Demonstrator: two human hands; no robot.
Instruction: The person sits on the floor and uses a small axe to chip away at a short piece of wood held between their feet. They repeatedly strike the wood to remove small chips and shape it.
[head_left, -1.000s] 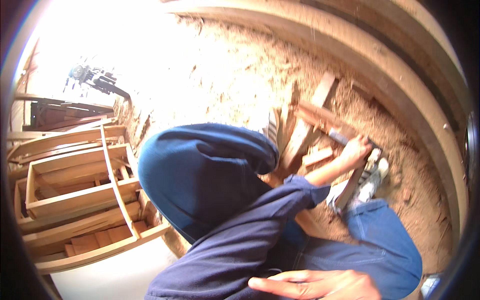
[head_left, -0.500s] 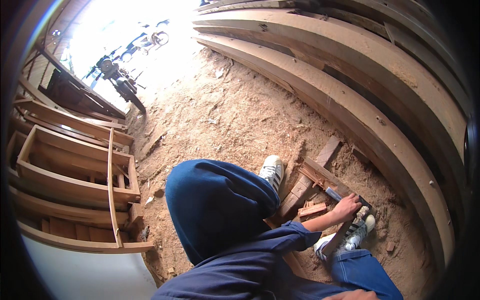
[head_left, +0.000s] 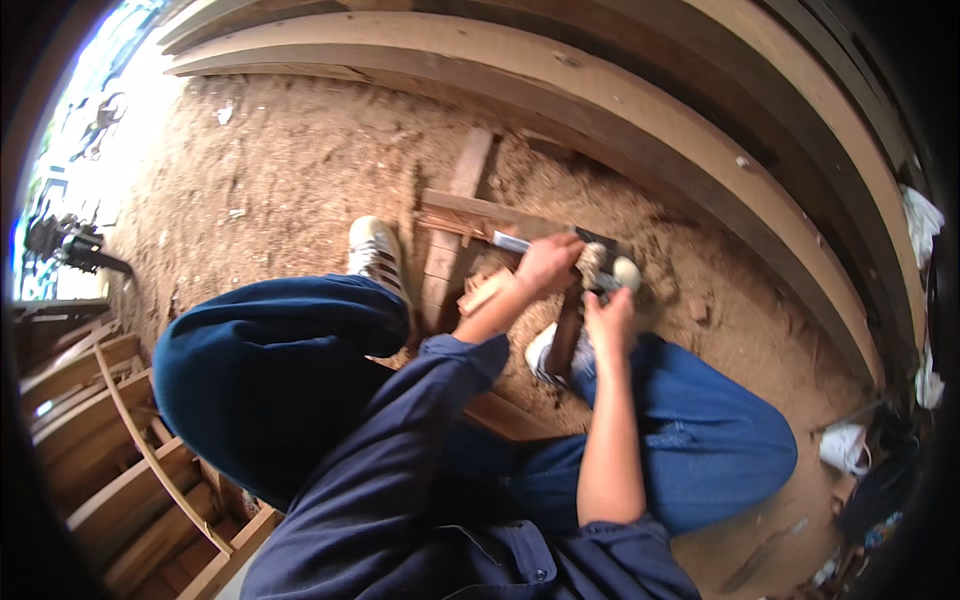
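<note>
My left hand [head_left: 548,264] has its fingers curled over the far end of a wooden board [head_left: 465,210], beside a grey metal strip [head_left: 510,242]; what it grips is hidden. My right hand [head_left: 610,318] is closed at the upper end of a dark wooden piece [head_left: 565,335], just below a pale, lumpy frayed bit [head_left: 592,257]; what its fingers hold is unclear. The board lies across a crosspiece [head_left: 467,160], with small offcuts [head_left: 485,290] beneath. My shoe [head_left: 375,250] rests left of them; the other is partly behind the dark piece.
Long timber beams [head_left: 640,95] curve across the top and right. Wooden frames [head_left: 110,420] stand at lower left, a motorbike [head_left: 70,245] at far left in bright light. Sawdust covers the ground [head_left: 270,170]. A white cup-like item [head_left: 840,450] lies at right.
My right hand has risen from the bottom edge to beside my left hand at the wood pieces. My view has swung, bringing more of the right-hand clutter into sight.
</note>
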